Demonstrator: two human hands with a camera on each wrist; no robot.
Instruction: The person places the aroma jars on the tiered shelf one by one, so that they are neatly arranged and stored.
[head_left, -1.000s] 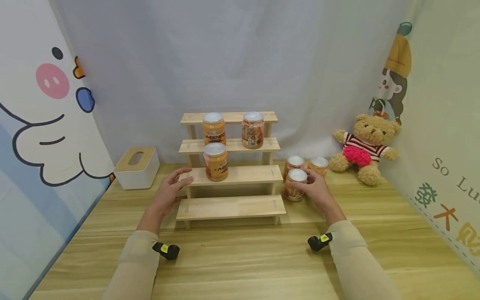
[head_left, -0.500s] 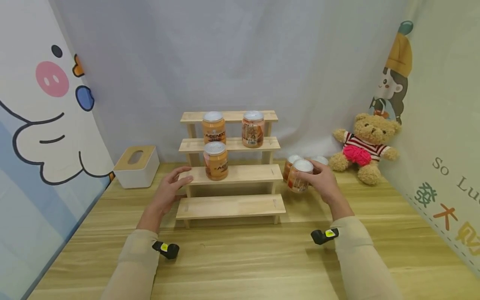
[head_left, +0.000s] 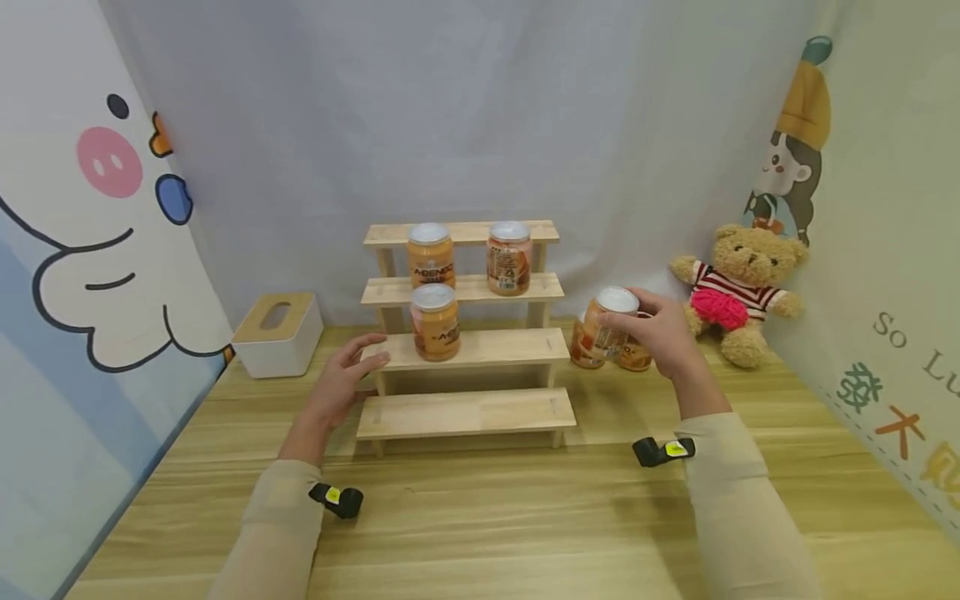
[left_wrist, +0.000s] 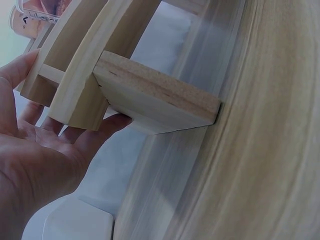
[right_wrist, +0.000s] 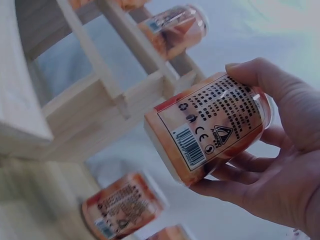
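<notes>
My right hand (head_left: 663, 333) grips a clear jar of orange fruit (head_left: 606, 329) with a silver lid, raised off the table. In the right wrist view its label and barcode face the camera, with thumb and fingers on opposite sides. Behind and below it, two similar jars, a left one (head_left: 585, 348) and a right one (head_left: 636, 357), stand partly hidden. My left hand (head_left: 341, 383) holds the left end of a four-step wooden display shelf (head_left: 510, 346), its fingers around a plank end. Two jars (head_left: 508, 262) stand on the second-highest step, and one jar (head_left: 437, 333) on the step below.
A white tissue box (head_left: 273, 350) with a wooden top stands left of the shelf. At the back right sits a teddy bear (head_left: 750, 275) in a striped shirt. A grey curtain (head_left: 465, 108) hangs behind the wooden table (head_left: 480, 517).
My right hand has lifted the front jar off the table and carried it up and to the right, over the other two jars. The left hand stays on the shelf.
</notes>
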